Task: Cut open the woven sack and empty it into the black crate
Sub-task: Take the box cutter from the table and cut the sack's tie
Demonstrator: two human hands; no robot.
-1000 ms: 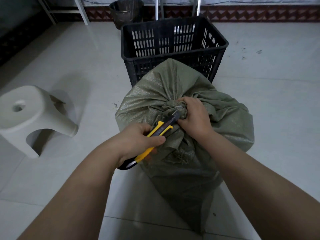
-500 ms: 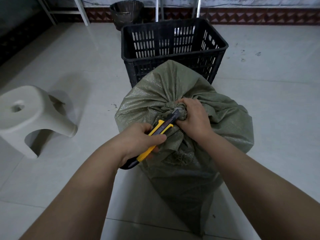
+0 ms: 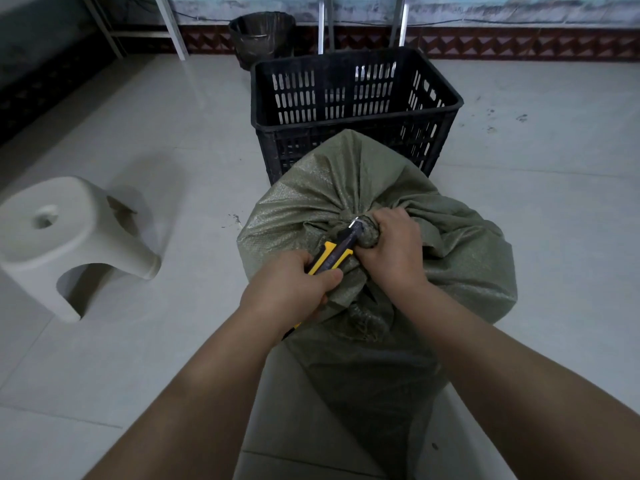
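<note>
A full green woven sack point(image 3: 450, 258) stands on the tiled floor in front of me, its mouth tied in a bunched knot. My right hand point(image 3: 393, 252) is clenched around that knot. My left hand point(image 3: 294, 289) grips a yellow and black utility knife point(image 3: 334, 252), whose metal tip rests against the knot beside my right thumb. Just behind the sack stands the black slotted crate point(image 3: 353, 95), with nothing visible inside it.
A white plastic stool point(image 3: 69, 233) stands on the floor to the left. A dark metal bucket point(image 3: 259, 36) sits by the wall behind the crate, between white metal frame legs point(image 3: 173, 29). Pale tiled floor lies to the right.
My left hand has pushed the knife forward along the sack's neck, so the blade tip reaches farther into the knot. My right hand keeps its hold.
</note>
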